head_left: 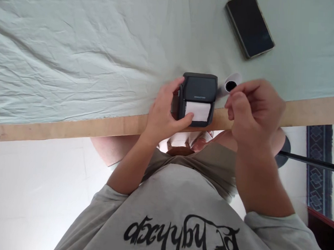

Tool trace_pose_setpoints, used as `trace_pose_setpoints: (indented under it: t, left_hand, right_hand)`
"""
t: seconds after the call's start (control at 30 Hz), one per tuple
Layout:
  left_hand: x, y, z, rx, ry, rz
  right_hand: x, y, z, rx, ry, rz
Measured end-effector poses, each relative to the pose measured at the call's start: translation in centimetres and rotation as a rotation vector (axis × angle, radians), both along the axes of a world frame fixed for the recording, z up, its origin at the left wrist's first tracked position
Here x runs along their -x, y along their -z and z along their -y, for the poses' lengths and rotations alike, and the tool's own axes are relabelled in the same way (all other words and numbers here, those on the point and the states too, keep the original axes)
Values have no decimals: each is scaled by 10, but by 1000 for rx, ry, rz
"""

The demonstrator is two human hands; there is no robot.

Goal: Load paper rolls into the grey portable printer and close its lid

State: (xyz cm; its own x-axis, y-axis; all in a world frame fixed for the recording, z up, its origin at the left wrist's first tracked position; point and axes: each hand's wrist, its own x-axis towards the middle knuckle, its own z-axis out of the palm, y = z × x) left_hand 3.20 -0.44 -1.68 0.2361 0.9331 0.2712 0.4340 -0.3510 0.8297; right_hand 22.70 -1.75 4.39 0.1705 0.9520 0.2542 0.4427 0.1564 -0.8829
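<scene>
My left hand (165,111) grips a small black receipt printer (200,87) at the table's front edge, fingers along its left side. The thumb rests on the white paper (201,111) in the printer's near half. Just right of the printer lies a white paper roll (236,77) with a dark core facing me. My right hand (255,109) is raised beside this roll, thumb and forefinger pinched together. Whatever those fingertips hold, if anything, cannot be made out. It is unclear whether they touch the roll.
A black smartphone (250,26) lies on the pale green cloth (89,52) at the far right. The table's bare wooden edge (70,124) runs in front of my body. On the floor at right is a dark patterned rug (319,168), with a black bar (309,159) near it.
</scene>
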Motion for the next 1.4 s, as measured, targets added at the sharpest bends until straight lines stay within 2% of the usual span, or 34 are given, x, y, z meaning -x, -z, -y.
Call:
trace_pose_setpoints:
  t: [0.17,0.3,0.53,0.87,1.0,1.2,1.4]
  left_hand:
    - [-2,-7,1,-32,-9,-66]
    - [-2,-7,2,-19,-17,-66]
    - [-3,-7,2,-20,-23,-61]
    - [-4,-5,2,-46,-56,-75]
    - [-5,-4,2,-41,-60,-76]
    - [-2,-3,6,32,-37,-126]
    - [1,-3,13,76,32,-340]
  right_hand:
    - [-7,25,-3,227,-45,-46]
    - [-4,31,-14,331,-48,-17]
    - [1,29,-19,369,-20,-6]
    - [-1,18,-24,466,-103,42]
    - [-1,24,-23,410,-123,73]
    - [-1,42,-9,233,-38,202]
    - [-1,43,-7,219,-51,197]
